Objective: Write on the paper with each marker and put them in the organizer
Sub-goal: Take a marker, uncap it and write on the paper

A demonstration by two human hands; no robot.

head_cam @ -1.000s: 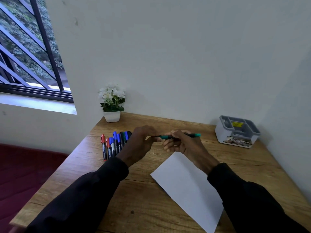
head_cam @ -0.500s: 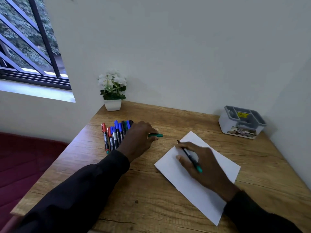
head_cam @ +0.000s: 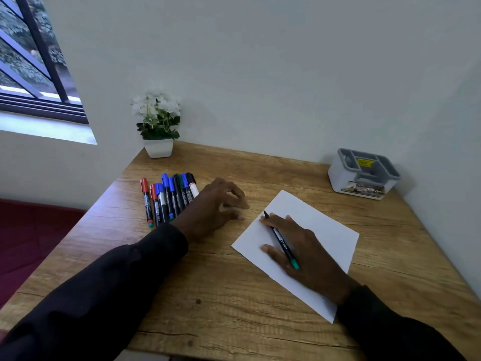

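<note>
A white sheet of paper (head_cam: 322, 225) lies tilted on the wooden desk (head_cam: 208, 295). My right hand (head_cam: 309, 256) rests on it, shut on an uncapped black marker with a green end (head_cam: 282, 243); the tip touches the paper near its left edge. My left hand (head_cam: 213, 207) sits curled on the desk left of the paper, its fingers closed over the marker's green cap, which is almost hidden. Several capped red, blue, green and black markers (head_cam: 169, 196) lie in a row just left of that hand. The grey organizer (head_cam: 364, 175) stands at the back right.
A small white pot of white flowers (head_cam: 158, 126) stands at the desk's back left corner against the wall. A barred window (head_cam: 33, 74) is at the far left. The wall closes the desk's back and right sides.
The marker was pulled apart in the air; my right hand brought the body down onto the paper. My left hand, with the cap, sank onto the desk beside the marker row.
</note>
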